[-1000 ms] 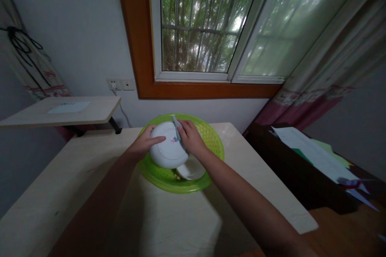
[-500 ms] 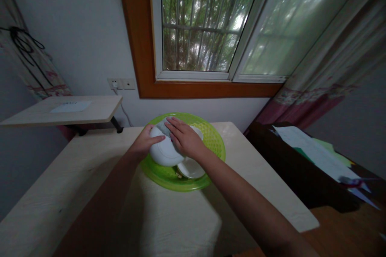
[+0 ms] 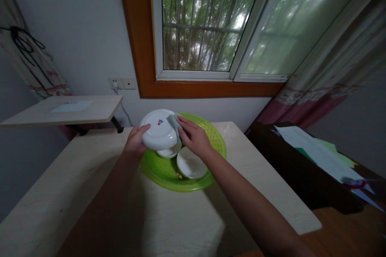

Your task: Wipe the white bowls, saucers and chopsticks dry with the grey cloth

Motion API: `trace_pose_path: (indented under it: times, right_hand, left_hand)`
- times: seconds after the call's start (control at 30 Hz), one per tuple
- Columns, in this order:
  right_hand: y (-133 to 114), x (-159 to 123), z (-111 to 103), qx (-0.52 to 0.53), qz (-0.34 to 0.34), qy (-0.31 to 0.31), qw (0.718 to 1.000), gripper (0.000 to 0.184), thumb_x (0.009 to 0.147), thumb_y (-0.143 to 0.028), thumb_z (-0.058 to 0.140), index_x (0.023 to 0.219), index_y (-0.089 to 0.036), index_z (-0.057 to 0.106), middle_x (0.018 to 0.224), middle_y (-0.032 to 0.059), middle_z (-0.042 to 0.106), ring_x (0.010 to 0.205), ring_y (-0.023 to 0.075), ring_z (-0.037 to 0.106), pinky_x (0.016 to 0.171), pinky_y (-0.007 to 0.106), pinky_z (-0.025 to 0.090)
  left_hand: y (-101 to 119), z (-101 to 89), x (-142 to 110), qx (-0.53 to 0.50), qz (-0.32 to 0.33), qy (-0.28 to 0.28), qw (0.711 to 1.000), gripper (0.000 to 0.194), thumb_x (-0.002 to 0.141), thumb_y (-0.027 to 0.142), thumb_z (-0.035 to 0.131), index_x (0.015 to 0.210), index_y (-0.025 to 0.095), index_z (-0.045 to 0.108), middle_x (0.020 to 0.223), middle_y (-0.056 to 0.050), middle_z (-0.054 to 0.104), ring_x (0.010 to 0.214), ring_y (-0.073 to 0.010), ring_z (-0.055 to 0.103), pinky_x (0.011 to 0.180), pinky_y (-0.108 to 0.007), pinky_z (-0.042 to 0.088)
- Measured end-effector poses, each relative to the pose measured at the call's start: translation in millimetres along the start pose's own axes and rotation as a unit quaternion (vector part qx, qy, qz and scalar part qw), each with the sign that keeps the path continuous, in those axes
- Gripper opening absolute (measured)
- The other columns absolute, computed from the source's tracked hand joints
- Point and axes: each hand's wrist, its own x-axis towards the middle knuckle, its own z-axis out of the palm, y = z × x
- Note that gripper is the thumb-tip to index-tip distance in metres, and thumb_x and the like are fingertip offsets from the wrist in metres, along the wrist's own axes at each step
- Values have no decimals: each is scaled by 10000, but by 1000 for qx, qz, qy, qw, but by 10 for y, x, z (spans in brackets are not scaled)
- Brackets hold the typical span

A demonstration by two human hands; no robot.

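Note:
My left hand [image 3: 137,139] grips the left edge of a white bowl [image 3: 159,128], whose underside faces me and bears a small red and blue mark. Pressed against the bowl's right side is a grey-green cloth [image 3: 175,125], held under the fingers of my right hand [image 3: 194,134]. Both hands are above a round green plastic basket [image 3: 215,140] on the table. Inside it lie a white bowl [image 3: 191,163] below my right hand and another white dish [image 3: 169,151], partly hidden by the held bowl.
A small raised shelf [image 3: 99,109] with a paper label stands on the table [image 3: 177,221] at left. Behind the basket are the wall and a window [image 3: 208,28]. To the right, papers [image 3: 316,152] and scissors [image 3: 356,183] lie on a dark surface.
The held bowl has moved left and up and turned, so its marked underside now shows. My right hand and the cloth have slid to its right edge. More of the dishes below is visible.

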Motion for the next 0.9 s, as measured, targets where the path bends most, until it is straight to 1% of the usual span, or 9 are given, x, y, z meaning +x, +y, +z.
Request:
trace_pose_path:
  times: [0.1, 0.2, 0.3, 0.37, 0.47, 0.57, 0.67, 0.73, 0.9]
  right_hand:
    - [-20, -12, -27, 1, -74, 4, 997, 379, 958, -232, 549, 1316, -254, 672, 1386, 66, 648, 1347, 235, 561, 1134, 482, 472]
    - [-77, -21, -46, -2, -155, -23, 988, 364, 928, -204, 572, 1266, -262, 695, 1335, 49, 685, 1336, 234, 572, 1090, 472, 506]
    - [-163, -20, -50, -11, -216, -70, 974, 373, 927, -193, 565, 1277, -250, 682, 1361, 42, 669, 1344, 221, 565, 1091, 451, 504]
    - [-199, -14, -45, -18, -230, -89, 969, 383, 937, -193, 552, 1298, -244, 668, 1391, 43, 647, 1364, 217, 545, 1107, 449, 491]
    - [-179, -6, -30, -27, -203, -81, 975, 379, 948, -203, 544, 1303, -250, 667, 1397, 43, 642, 1374, 223, 534, 1110, 463, 490]
    - [-94, -3, -4, -31, -127, -31, 991, 373, 959, -203, 535, 1303, -248, 674, 1388, 57, 648, 1369, 227, 541, 1116, 468, 491]
    - [-18, -8, 19, -36, -68, 6, 997, 366, 966, -199, 529, 1294, -241, 687, 1375, 66, 656, 1345, 226, 564, 1129, 458, 486]
    - [1, -13, 26, -39, -57, 11, 998, 356, 959, -199, 538, 1273, -237, 702, 1357, 70, 668, 1326, 231, 582, 1127, 458, 490]
    - [-13, -18, 33, -34, -64, 9, 997, 335, 949, -196, 544, 1230, -228, 723, 1328, 72, 686, 1311, 234, 595, 1119, 462, 496]
  left_hand:
    - [-6, 0, 27, -43, -6, 16, 999, 536, 687, 197, 803, 1188, 90, 644, 948, -129, 777, 930, -293, 741, 864, -392, 584]
    - [-7, 7, 32, -62, -13, 34, 997, 507, 702, 141, 773, 1191, 75, 653, 942, -137, 780, 911, -301, 748, 843, -395, 603]
    - [7, 18, 20, -56, -23, 18, 998, 486, 711, 113, 747, 1181, 35, 653, 932, -160, 778, 885, -311, 752, 811, -402, 615]
    - [16, 24, 14, -52, -26, 4, 998, 478, 716, 115, 735, 1177, 17, 652, 925, -169, 776, 872, -314, 753, 801, -406, 618]
    - [14, 25, 16, -56, -20, 5, 998, 502, 711, 121, 740, 1196, 33, 646, 937, -160, 777, 888, -311, 752, 820, -406, 613]
    - [-5, 15, 26, -54, -16, 13, 998, 531, 706, 136, 767, 1218, 76, 640, 954, -138, 777, 914, -302, 747, 841, -396, 599]
    - [-29, 3, 33, -29, -9, 18, 999, 528, 687, 169, 804, 1183, 92, 639, 917, -115, 771, 886, -286, 744, 826, -383, 583]
    - [-41, -1, 29, -6, -2, 16, 1000, 531, 656, 195, 834, 1137, 88, 635, 879, -101, 758, 844, -270, 736, 801, -371, 567]
    - [-46, 19, -20, 57, 1, 4, 998, 549, 606, 244, 881, 1055, 127, 587, 869, -64, 724, 758, -214, 696, 724, -330, 529]
